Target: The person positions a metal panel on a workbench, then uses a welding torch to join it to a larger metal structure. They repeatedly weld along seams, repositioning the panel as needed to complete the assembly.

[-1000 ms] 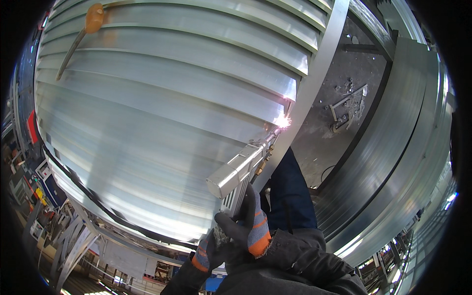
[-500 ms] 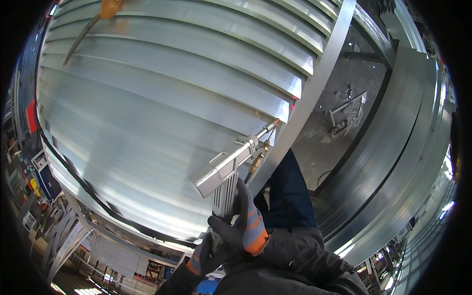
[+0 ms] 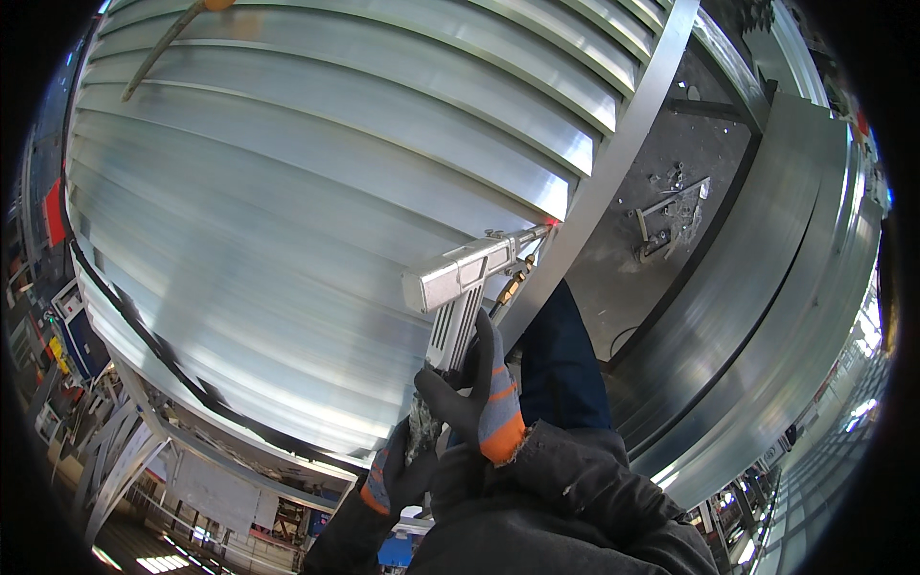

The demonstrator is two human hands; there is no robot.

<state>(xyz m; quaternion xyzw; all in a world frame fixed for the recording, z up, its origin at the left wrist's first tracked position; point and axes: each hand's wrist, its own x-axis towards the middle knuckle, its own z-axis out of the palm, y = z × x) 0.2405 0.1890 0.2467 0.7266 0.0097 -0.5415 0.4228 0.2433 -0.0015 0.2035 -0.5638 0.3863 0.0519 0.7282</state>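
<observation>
A silver handheld laser welding gun (image 3: 460, 273) with a brass wire guide is in my gloved right hand (image 3: 491, 407), whose fingers wrap the lower grip. My gloved left hand (image 3: 406, 470) closes round the wrapped cable (image 3: 422, 429) behind that grip. The gun's nozzle points to the far right, its tip at the joint between a slat's end and the flat side bar (image 3: 613, 168) of a louvred metal panel (image 3: 259, 182). A red glow shows at the tip. Whether the tip touches the metal, I cannot tell.
A tool with an orange handle (image 3: 218, 4) and bent metal shaft lies on the far left slats. A black cable (image 3: 153, 345) runs along the panel's left edge. Right of the panel, metal scraps (image 3: 676, 220) lie on the floor beside long metal profiles (image 3: 757, 278).
The welding gun and both hands have moved farther away and slightly right. The nozzle tip now sits closer to the slat's corner at the side bar. My grip looks the same.
</observation>
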